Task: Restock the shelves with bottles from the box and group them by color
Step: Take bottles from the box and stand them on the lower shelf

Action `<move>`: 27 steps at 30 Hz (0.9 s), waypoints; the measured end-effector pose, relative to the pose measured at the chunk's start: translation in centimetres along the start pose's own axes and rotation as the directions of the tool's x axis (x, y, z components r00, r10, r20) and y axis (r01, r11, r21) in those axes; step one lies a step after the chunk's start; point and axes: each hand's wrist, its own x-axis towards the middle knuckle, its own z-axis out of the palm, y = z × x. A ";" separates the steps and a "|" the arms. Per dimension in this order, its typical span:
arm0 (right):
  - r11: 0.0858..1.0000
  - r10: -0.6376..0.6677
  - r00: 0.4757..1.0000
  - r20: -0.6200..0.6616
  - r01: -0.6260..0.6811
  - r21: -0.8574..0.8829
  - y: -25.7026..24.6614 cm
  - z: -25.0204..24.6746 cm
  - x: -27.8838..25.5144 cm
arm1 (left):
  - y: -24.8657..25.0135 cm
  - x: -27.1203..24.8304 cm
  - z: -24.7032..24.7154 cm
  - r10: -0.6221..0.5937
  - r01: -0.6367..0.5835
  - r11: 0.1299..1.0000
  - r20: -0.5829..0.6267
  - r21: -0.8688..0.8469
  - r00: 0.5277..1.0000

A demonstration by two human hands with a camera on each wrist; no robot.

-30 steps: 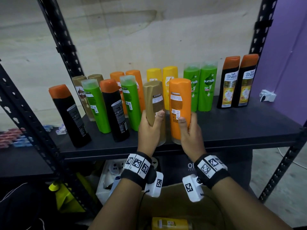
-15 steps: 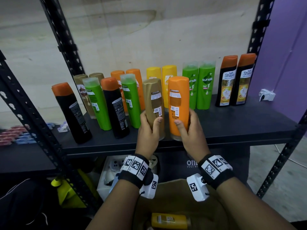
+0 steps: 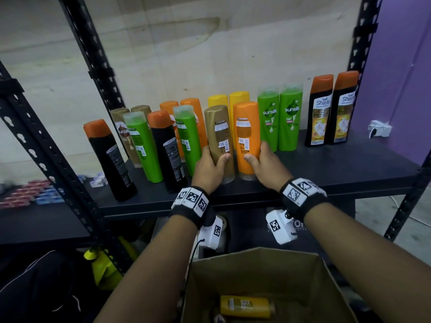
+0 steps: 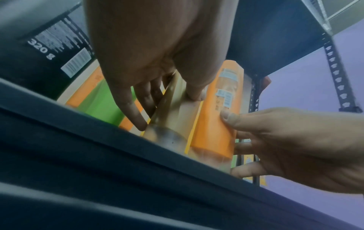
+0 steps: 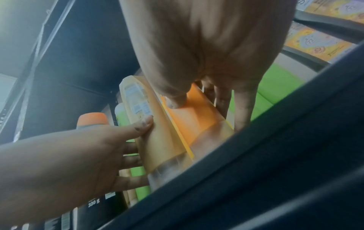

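Note:
A gold bottle (image 3: 219,141) and an orange bottle (image 3: 247,138) stand side by side near the front of the black shelf (image 3: 338,169). My left hand (image 3: 211,165) grips the gold bottle (image 4: 173,118) low down, thumb on its front. My right hand (image 3: 261,160) grips the orange bottle (image 5: 193,118) the same way. Both bottles rest on their clear caps on the shelf. Behind stand brown, orange, yellow and green bottles (image 3: 279,120), and two black Shayla bottles (image 3: 331,110) at the right. A yellow bottle (image 3: 247,306) lies in the cardboard box (image 3: 314,283) below.
Two black bottles (image 3: 109,159) and two green ones (image 3: 144,145) lean at the shelf's front left. Black uprights (image 3: 93,57) frame the shelf. A white socket (image 3: 379,128) is on the purple wall. Small packets (image 3: 30,194) lie on the lower shelf, left.
Both hands slid down from mid-height to the lower part of their bottles, and the two bottles have come down to stand on the shelf.

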 end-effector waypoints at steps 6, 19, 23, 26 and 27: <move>0.984 0.149 0.985 0.088 -0.139 -0.106 -1.3 -0.6 2.5 | 0.7 1.7 0.2 -0.079 0.075 0.994 0.035 0.081 0.996; 0.956 0.275 0.953 0.124 -0.257 -0.139 -3.0 -1.1 3.7 | 1.5 4.5 0.8 -0.217 0.207 0.972 0.078 0.115 0.973; 0.957 0.261 0.960 0.101 -0.244 -0.159 -2.8 -0.8 3.7 | 1.2 4.4 1.1 -0.217 0.209 0.972 0.059 0.110 0.974; 0.954 0.264 0.960 0.093 -0.245 -0.175 -2.8 -0.5 3.8 | 1.2 4.5 1.2 -0.218 0.211 0.971 0.058 0.112 0.974; 0.953 0.266 0.960 0.092 -0.247 -0.177 -2.8 -0.5 3.8 | 1.2 4.5 1.1 -0.222 0.214 0.970 0.062 0.112 0.973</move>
